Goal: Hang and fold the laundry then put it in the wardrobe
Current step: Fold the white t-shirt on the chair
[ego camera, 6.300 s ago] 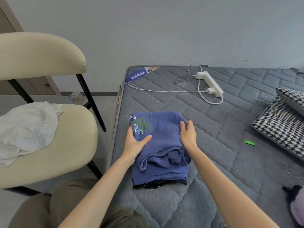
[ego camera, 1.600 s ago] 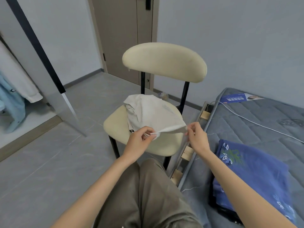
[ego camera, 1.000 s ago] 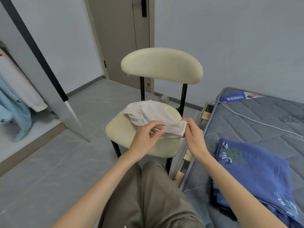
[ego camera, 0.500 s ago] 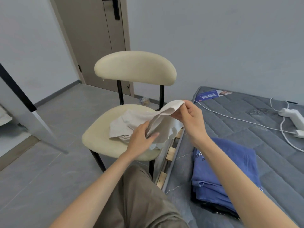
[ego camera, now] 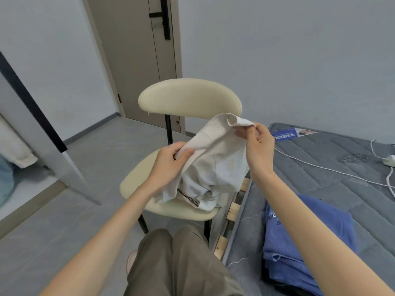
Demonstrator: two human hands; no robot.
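Lifted higher than half a second ago, the one white garment [ego camera: 215, 167] is stretched between two hands above the single cream chair [ego camera: 136, 184], its lower folds reaching the seat. Seen from the head camera, the left hand [ego camera: 171, 161] grips bunched cloth low down, and the right hand [ego camera: 258, 146] pinches the raised edge near the backrest. One folded blue garment [ego camera: 310, 231] lies on the grey mattress [ego camera: 320, 167], which one white cable [ego camera: 320, 168] crosses farther back.

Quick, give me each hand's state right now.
Left hand: grips a bunched fold of the white garment, fingers curled round it.
Right hand: pinches the garment's raised edge between thumb and fingers.
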